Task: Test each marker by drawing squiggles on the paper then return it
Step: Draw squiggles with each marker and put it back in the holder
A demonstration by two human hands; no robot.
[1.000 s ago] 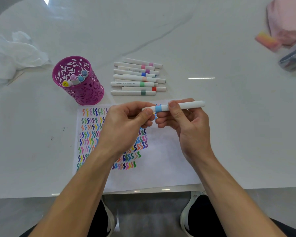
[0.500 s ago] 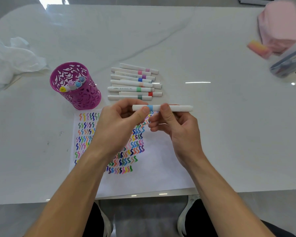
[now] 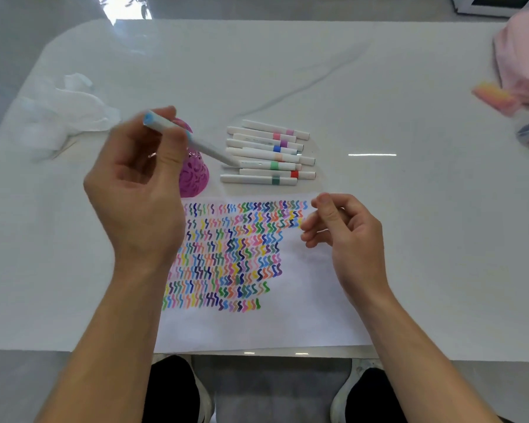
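Left hand (image 3: 138,190) grips the blue marker (image 3: 193,141) over the purple cup (image 3: 194,175), just beyond the paper (image 3: 303,315). Right hand (image 3: 345,236) hovers over the paper's far edge, loosely curled and holding nothing. Squiggles fill about half the sheet. The marker row (image 3: 266,154) beyond the paper probably remains untested.

A glossy white counter (image 3: 425,254) with faint grey veins fills most of the view, its far left corner rounded. A thin bright streak of light (image 3: 372,154) reflects on its surface, and a broader glare (image 3: 126,9) sits at the far edge. Grey floor (image 3: 275,389) shows below the near edge.
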